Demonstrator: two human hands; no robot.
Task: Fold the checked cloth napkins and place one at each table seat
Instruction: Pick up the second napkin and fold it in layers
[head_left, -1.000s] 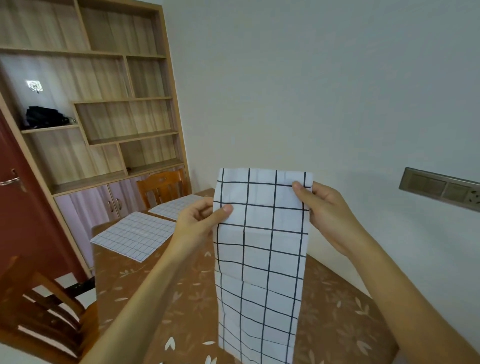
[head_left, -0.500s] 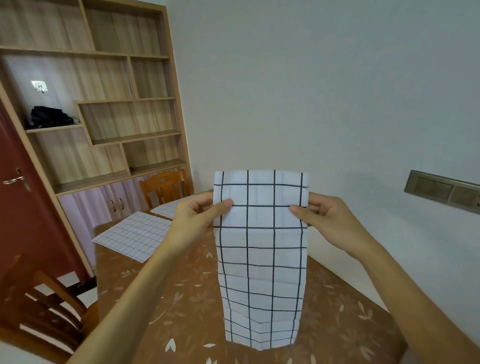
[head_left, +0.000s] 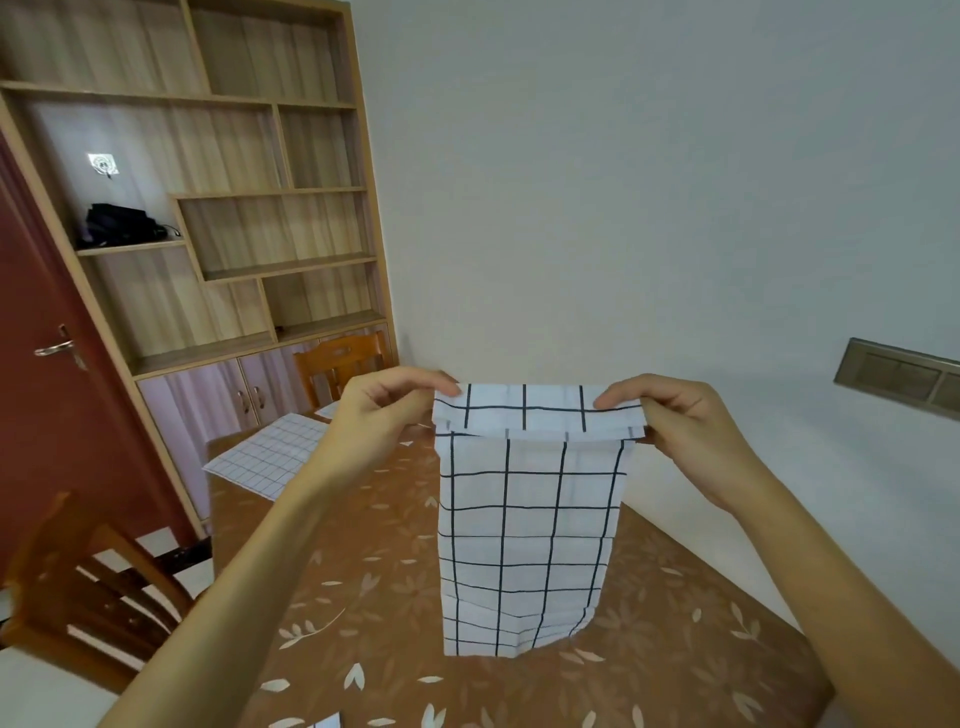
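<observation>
Only the person's two arms show, each from the grip back to the near edge of the view. The left grip (head_left: 384, 415) and the right grip (head_left: 685, 431) are bare, with slim fingers and smooth backs. The left forearm (head_left: 249, 571) is bare along all its visible length, slender and tapering evenly toward the wrist. The right forearm (head_left: 831, 587) is likewise bare, widening toward the near right corner. The fingernails are too small to make out.

Head view, forward-down, close over table (head_left: 363, 597)
</observation>
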